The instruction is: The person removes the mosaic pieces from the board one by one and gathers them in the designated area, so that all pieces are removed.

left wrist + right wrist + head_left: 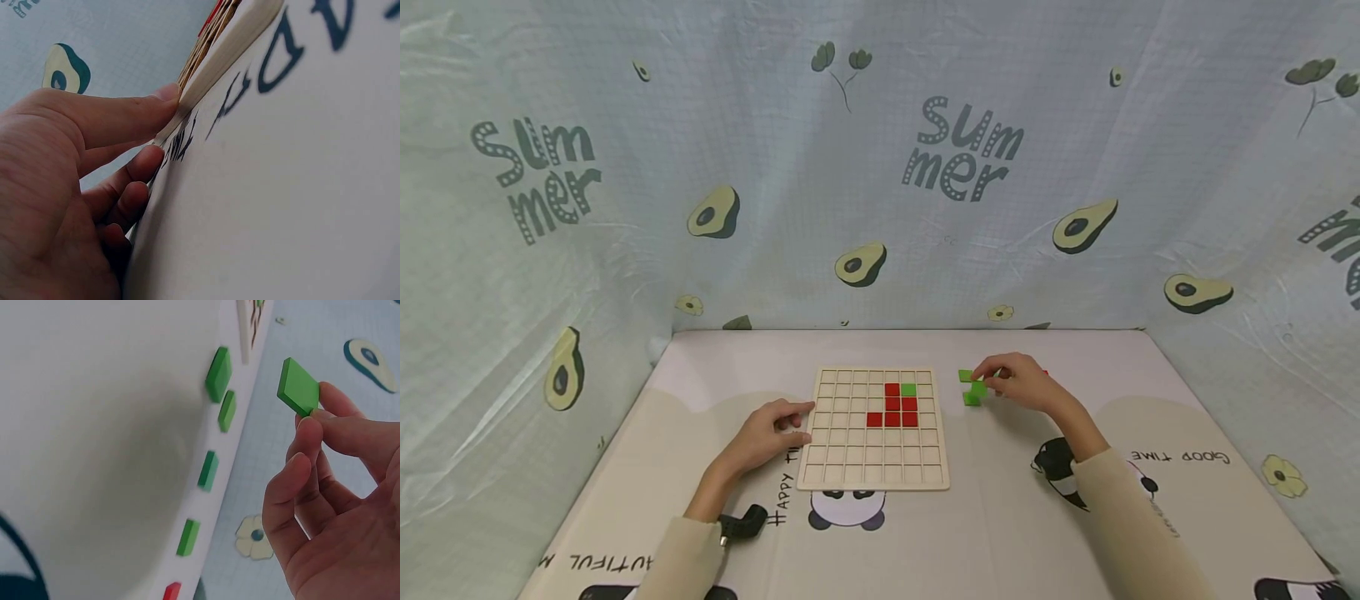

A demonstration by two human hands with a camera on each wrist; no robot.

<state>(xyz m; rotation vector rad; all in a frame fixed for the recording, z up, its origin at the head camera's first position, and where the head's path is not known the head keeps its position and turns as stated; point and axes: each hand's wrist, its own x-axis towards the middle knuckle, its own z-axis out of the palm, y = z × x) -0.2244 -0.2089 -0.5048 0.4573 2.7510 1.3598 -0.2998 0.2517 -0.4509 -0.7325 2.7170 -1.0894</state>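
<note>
My right hand (1021,383) pinches a square green tile (298,387) by one corner between thumb and fingers, raised over the table. Several loose green tiles (219,374) lie on the table around it, right of the board. At the left edge of the wooden grid board (856,457) is my left hand (766,433), thumb and index finger touching the rim. Its other fingers bend beneath, as the left wrist view shows. In the board's upper right cells sit several red tiles (892,404) and one green tile (908,389).
A loose red tile (172,592) lies farther right, mostly behind the right hand in the head view. A small black object (745,523) is by the left wrist. Printed cloth (925,283) hangs behind the table and along both sides.
</note>
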